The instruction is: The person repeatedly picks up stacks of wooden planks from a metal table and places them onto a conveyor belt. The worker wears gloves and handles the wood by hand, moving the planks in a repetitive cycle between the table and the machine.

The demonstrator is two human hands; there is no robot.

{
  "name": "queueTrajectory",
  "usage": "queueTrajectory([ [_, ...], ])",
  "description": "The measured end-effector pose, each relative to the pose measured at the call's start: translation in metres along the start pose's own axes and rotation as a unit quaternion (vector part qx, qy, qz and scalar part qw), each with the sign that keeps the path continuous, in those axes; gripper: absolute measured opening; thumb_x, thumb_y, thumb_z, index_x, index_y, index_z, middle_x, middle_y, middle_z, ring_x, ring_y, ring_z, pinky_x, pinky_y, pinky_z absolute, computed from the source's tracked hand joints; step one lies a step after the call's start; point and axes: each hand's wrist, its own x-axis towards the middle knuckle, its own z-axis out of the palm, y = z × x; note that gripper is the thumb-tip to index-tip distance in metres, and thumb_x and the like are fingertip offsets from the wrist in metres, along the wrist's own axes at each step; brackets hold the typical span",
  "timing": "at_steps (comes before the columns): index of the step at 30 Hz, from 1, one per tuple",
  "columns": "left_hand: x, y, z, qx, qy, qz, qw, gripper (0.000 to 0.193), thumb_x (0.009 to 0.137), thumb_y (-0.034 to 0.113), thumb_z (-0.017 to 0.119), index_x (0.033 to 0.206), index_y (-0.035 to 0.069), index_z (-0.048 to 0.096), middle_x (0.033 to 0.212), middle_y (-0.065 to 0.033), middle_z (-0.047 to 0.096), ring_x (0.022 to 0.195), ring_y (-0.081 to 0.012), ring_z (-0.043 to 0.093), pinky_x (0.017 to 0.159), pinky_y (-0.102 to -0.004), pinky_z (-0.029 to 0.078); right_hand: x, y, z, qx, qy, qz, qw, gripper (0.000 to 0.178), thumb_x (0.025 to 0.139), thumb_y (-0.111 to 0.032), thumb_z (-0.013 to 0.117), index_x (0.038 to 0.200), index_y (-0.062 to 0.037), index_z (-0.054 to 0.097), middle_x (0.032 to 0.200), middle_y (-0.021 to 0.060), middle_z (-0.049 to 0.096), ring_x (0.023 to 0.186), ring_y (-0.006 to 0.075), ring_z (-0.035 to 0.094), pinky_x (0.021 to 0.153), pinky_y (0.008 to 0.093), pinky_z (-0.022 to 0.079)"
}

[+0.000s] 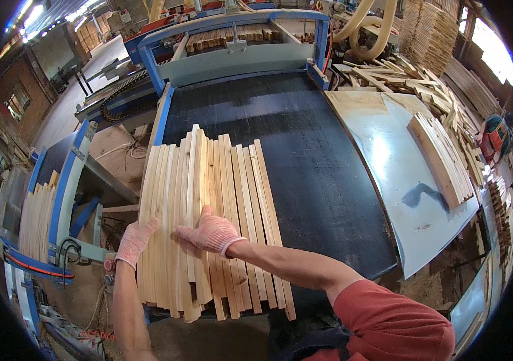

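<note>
Wooden strips [226, 171]: side by side on near-left part of black tabletop [328, 198], ends staggered. My left fingers [149, 226] part-curled toward tabletop's left edge; my right fingers [185, 233] over middle strips, thumb parted; firm grip, either side: cannot tell. Judgement: press evenly inward, keep strips flat.

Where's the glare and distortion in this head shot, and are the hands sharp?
Head view: hot glare spot on the metal sheet; bright opening at upper right blown out; pale reflections across the black belt. Head view: fisheye bows the blue crossbeam, corners black. Head view: left hand and right hand reasonably sharp.
</note>
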Motion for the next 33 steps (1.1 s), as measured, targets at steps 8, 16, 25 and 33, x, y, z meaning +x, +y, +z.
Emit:
queueTrajectory([
  [8,-0.064,0.033,0.027,-0.022,0.015,0.106,0.994,0.062,0.1,0.051,0.078,0.131,-0.002,0.071,0.113,-0.0052,0.077,0.097,-0.0118,0.067,0.085,-0.0328,0.056,-0.062,-0.004,-0.053,-0.067,0.007,-0.058,0.996,0.109,0.085,-0.073,0.076,0.144,0.0139,0.044,0.1,0.0259,0.076,0.091,0.035,0.079,0.074,0.043,0.064],
  [16,-0.128,0.157,0.15,0.16,-0.022,0.197,0.967,0.076,0.092,0.071,0.075,0.117,-0.001,0.075,0.089,-0.0133,0.077,0.081,-0.024,0.074,0.078,-0.0385,0.059,-0.143,0.103,-0.152,-0.076,0.154,-0.141,0.975,0.106,0.087,-0.067,0.078,0.146,0.0128,0.04,0.092,0.0245,0.078,0.088,0.036,0.08,0.076,0.0463,0.064],
  [25,-0.113,0.161,0.369,0.226,-0.099,0.132,0.96,0.11,0.079,0.092,0.068,0.127,-0.007,0.071,0.116,-0.0276,0.076,0.108,-0.0377,0.076,0.094,-0.0477,0.06,-0.212,0.279,-0.253,-0.079,0.155,-0.04,0.984,0.106,0.086,-0.064,0.081,0.161,-0.0024,0.037,0.121,0.0236,0.077,0.111,0.0341,0.078,0.098,0.0433,0.062],
  [33,-0.148,0.14,0.38,0.305,0.049,0.186,0.933,0.082,0.086,0.051,0.083,0.143,-0.003,0.061,0.131,-0.0301,0.069,0.117,-0.0462,0.068,0.104,-0.0515,0.056,-0.174,0.28,-0.239,-0.089,0.053,0.077,0.992,0.107,0.081,-0.072,0.079,0.152,-0.0006,0.043,0.113,0.0197,0.078,0.105,0.0351,0.077,0.092,0.0433,0.061],
])
